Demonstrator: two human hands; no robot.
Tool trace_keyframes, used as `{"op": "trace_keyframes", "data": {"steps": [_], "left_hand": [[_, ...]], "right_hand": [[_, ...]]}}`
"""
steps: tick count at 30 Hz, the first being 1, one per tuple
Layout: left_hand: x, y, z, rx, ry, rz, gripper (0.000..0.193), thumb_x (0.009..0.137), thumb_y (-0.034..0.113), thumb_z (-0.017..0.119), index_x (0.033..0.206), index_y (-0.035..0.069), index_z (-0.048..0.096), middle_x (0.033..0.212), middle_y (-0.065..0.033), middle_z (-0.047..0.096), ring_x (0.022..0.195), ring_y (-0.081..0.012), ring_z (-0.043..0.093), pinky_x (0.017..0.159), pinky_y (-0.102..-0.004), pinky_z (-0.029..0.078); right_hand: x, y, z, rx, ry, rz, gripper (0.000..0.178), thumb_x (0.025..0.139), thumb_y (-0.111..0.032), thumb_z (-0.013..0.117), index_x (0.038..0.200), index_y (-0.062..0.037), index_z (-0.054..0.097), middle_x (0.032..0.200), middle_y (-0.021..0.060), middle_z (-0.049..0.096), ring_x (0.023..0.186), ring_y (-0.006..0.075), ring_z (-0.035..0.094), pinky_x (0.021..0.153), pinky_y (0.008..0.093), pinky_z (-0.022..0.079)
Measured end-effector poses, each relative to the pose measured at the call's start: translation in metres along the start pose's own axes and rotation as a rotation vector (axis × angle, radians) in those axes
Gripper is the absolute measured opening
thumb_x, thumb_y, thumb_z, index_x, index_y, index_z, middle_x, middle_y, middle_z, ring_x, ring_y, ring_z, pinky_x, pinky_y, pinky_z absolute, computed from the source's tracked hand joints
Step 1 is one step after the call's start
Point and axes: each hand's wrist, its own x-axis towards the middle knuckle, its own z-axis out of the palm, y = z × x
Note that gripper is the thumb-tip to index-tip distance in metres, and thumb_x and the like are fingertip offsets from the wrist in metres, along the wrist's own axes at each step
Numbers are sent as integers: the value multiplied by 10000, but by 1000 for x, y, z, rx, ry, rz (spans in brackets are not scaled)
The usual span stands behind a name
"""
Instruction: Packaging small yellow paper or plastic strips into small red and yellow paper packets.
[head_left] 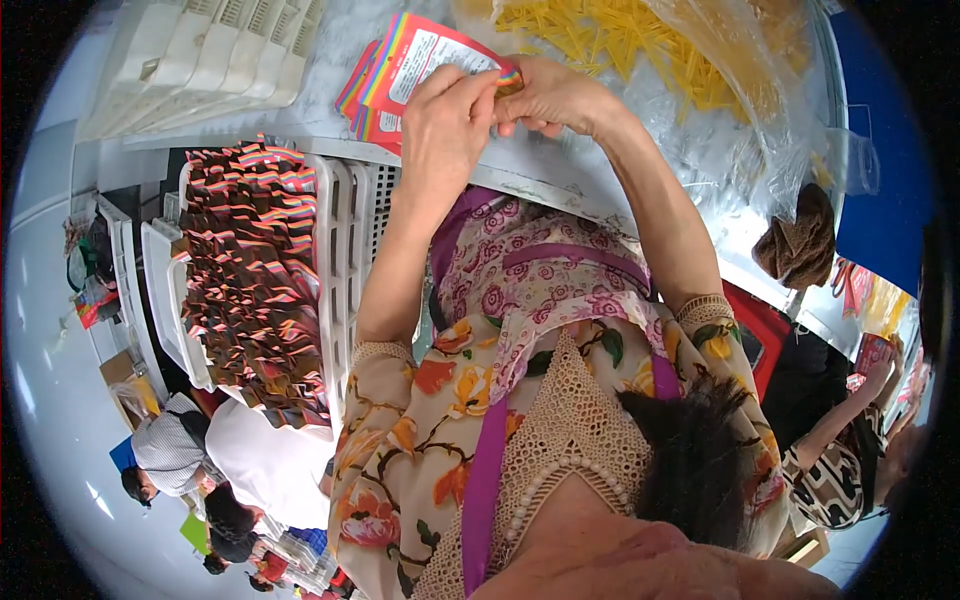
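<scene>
My two hands meet over the white worktable. My left hand [442,118] is closed, its thumb and fingers pinched at the edge of a red packet [425,62] with a white printed label and a rainbow-striped border. Beside it, my right hand [562,97] is closed with curled fingers around a small rainbow-striped end [511,80] with brown below it. Whether that end belongs to the same packet, my fingers hide. More red packets [352,97] lie overlapped under the top one, to the left of my hands.
Thin yellow sticks [640,40] lie in a clear plastic bag [775,150] at the right. A white crate [335,230] full of dark rainbow-striped packets [250,260] stands at the left, below stacked white crates [200,65]. A brown cloth [797,243] hangs at the table's right edge. Other people work nearby.
</scene>
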Motion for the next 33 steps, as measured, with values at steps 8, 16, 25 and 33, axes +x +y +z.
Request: {"op": "trace_keyframes", "data": {"steps": [8, 16, 25, 33], "left_hand": [[10, 6, -1, -112, 31, -261, 137, 774, 45, 646, 891, 42, 717, 746, -109, 640, 629, -245, 624, 604, -333, 498], [20, 12, -5, -193, -11, -456, 195, 794, 116, 584, 922, 85, 727, 742, -113, 674, 632, -195, 639, 621, -293, 501], [24, 7, -11, -321, -21, -513, 212, 785, 130, 584, 924, 64, 729, 626, -99, 640, 514, -124, 581, 528, -271, 469], [31, 18, -14, -282, -5, -492, 193, 789, 154, 590, 864, 33, 721, 544, -104, 604, 459, -132, 546, 484, -296, 434]], "right_hand": [[-18, -8, 9, -504, 451, -321, 796, 624, -109, 777, 1327, 4, 420, 951, 196, 674, 913, 252, 640, 776, 338, 478], [-31, -49, 7, -643, 329, -298, 618, 673, -96, 741, 1203, 44, 456, 920, 229, 654, 825, 371, 641, 714, 417, 493], [-52, -86, -7, -565, 80, -86, 627, 788, -125, 689, 1346, -12, 425, 907, 116, 678, 672, 164, 639, 597, 277, 514], [-5, -24, -17, -830, 555, -1092, 537, 922, -230, 550, 1372, -15, 352, 939, 222, 649, 649, 266, 661, 519, 341, 497]]}}
